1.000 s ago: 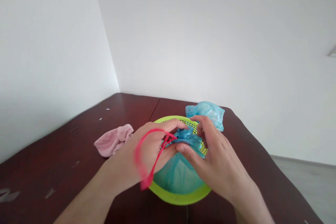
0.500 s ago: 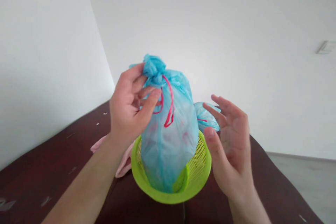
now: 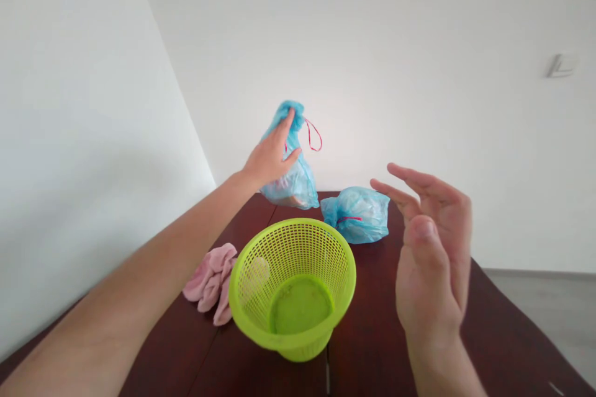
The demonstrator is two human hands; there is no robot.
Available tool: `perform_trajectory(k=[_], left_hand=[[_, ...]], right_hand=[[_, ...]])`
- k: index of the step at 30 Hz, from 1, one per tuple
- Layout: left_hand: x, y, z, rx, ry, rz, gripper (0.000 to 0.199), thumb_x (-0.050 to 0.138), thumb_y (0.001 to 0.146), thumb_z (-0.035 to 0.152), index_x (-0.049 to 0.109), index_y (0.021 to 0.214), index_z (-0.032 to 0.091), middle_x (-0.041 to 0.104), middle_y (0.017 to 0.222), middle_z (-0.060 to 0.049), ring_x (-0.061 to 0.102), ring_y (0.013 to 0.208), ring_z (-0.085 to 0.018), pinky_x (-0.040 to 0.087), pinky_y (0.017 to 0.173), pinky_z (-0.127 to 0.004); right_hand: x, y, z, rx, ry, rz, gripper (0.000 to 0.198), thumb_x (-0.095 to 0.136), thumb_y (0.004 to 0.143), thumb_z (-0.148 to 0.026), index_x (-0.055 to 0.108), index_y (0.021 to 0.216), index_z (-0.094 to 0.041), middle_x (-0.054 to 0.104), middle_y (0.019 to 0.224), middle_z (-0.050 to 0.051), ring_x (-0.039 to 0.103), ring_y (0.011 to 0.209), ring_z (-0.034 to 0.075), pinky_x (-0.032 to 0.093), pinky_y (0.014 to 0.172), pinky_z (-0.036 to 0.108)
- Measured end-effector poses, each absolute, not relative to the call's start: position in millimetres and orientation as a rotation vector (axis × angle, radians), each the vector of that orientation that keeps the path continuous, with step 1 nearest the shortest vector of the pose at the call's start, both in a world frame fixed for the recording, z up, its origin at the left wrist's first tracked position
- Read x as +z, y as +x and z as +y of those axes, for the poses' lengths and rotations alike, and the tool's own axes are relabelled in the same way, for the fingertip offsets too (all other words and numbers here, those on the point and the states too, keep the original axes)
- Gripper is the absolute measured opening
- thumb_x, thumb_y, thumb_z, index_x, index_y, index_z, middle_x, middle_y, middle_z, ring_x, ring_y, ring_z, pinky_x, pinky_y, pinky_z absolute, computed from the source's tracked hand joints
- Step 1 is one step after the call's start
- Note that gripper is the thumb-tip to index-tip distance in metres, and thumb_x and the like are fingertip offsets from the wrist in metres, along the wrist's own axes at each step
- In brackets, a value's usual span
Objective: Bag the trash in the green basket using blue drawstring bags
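My left hand (image 3: 274, 152) reaches to the back of the table, holding a filled light-blue plastic bag (image 3: 300, 183) by its gathered neck. One finger lies along the neck and the thumb stands apart; the other fingers are hidden. A red drawstring loop sticks out to the right of the bag. In front of it stands a lime-green mesh basket (image 3: 293, 338) with nothing inside. To the right of the basket my right hand (image 3: 431, 248) is raised, fingers apart, touching nothing.
A second tied blue bag (image 3: 365, 214) lies behind the basket. A crumpled pink cloth (image 3: 212, 279) rests left of the basket. The dark red-brown table (image 3: 372, 335) meets white walls (image 3: 395, 62). A light switch (image 3: 563, 65) is on the wall at right.
My left hand has lifted the filled bag out of the basket and carried it away from me to the table's back. My right hand remains open and appears slightly farther right.
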State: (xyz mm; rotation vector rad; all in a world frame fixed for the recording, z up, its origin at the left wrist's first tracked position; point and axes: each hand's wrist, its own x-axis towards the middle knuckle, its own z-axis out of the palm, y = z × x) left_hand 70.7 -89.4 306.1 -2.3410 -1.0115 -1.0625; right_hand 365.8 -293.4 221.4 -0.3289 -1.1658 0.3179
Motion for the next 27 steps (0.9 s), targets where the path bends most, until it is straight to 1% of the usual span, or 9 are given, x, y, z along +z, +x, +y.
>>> perform_trajectory(k=[5,8,10,12,14,16,18,23,27], left_hand=[[230.0,58.9,-72.1,-0.612,-2.629,-1.253,0.089,0.055,0.121,0.040,0.016,0.199,0.020,0.034,0.200,-0.022,0.048,0.179,-0.047,0.042,0.146,-0.069],[199.6,48.8,-74.4,-0.345,-2.807,-1.342,0.083,0.054,0.122,0.041,0.027,0.198,0.022,0.042,0.196,-0.020,0.053,0.176,-0.044,0.043,0.145,-0.066],[188.9,44.1,-78.0,-0.235,-2.898,-1.429,0.077,0.057,0.121,0.042,0.040,0.193,0.021,0.048,0.193,-0.020,0.056,0.174,-0.043,0.041,0.145,-0.062],[183.5,40.5,-81.4,-0.172,-2.973,-1.500,0.065,0.062,0.119,0.045,0.064,0.179,0.022,0.064,0.183,-0.018,0.065,0.165,-0.041,0.045,0.141,-0.057],[180.7,36.4,-84.0,-0.129,-3.038,-1.553,0.048,0.068,0.116,0.049,0.086,0.152,0.024,0.084,0.158,-0.014,0.079,0.143,-0.037,0.055,0.128,-0.050],[178.9,30.6,-86.9,-0.134,-3.090,-1.627,0.038,0.075,0.111,0.052,0.095,0.128,0.024,0.093,0.130,-0.011,0.086,0.117,-0.032,0.063,0.108,-0.042],[177.4,23.2,-91.5,-0.238,-3.120,-1.736,0.040,0.079,0.107,0.055,0.095,0.123,0.022,0.094,0.119,-0.011,0.086,0.105,-0.030,0.064,0.096,-0.039],[174.1,-1.2,-114.2,-0.691,-3.016,-2.080,0.072,0.070,0.109,0.073,0.081,0.155,0.017,0.093,0.118,-0.016,0.086,0.087,-0.028,0.067,0.081,-0.039],[160.6,-30.3,-142.8,-1.037,-2.734,-2.279,0.091,0.058,0.109,0.088,0.066,0.165,0.017,0.087,0.145,-0.023,0.090,0.102,-0.032,0.072,0.094,-0.047]], right_hand=[[227.8,379.5,-292.3,0.309,-0.293,-1.122,0.030,0.065,0.118,-0.042,0.075,0.143,-0.029,0.073,0.152,0.013,0.071,0.153,0.039,0.069,0.119,0.066],[228.9,383.8,-294.4,0.318,-0.284,-1.116,0.028,0.066,0.118,-0.042,0.076,0.140,-0.029,0.073,0.149,0.013,0.073,0.148,0.038,0.072,0.115,0.063],[228.9,384.1,-296.1,0.322,-0.295,-1.113,0.028,0.066,0.118,-0.042,0.075,0.141,-0.029,0.072,0.149,0.013,0.073,0.148,0.038,0.074,0.112,0.061],[228.7,383.0,-297.5,0.324,-0.305,-1.115,0.029,0.065,0.118,-0.044,0.074,0.142,-0.029,0.072,0.151,0.013,0.073,0.147,0.037,0.075,0.108,0.060],[228.4,381.8,-298.3,0.326,-0.310,-1.121,0.031,0.065,0.118,-0.046,0.072,0.143,-0.030,0.071,0.152,0.013,0.073,0.145,0.037,0.076,0.105,0.059],[228.3,381.1,-299.1,0.328,-0.309,-1.129,0.031,0.065,0.118,-0.046,0.072,0.143,-0.029,0.071,0.152,0.013,0.074,0.143,0.036,0.077,0.103,0.058],[228.4,381.3,-300.7,0.334,-0.324,-1.140,0.031,0.064,0.118,-0.046,0.072,0.143,-0.029,0.071,0.152,0.014,0.075,0.142,0.035,0.076,0.103,0.056],[229.3,383.2,-306.6,0.341,-0.421,-1.203,0.031,0.062,0.121,-0.048,0.070,0.145,-0.030,0.072,0.153,0.013,0.078,0.135,0.033,0.076,0.100,0.052],[230.8,384.0,-308.1,0.355,-0.430,-1.220,0.031,0.064,0.120,-0.049,0.070,0.143,-0.030,0.072,0.152,0.013,0.078,0.134,0.033,0.076,0.099,0.051]])
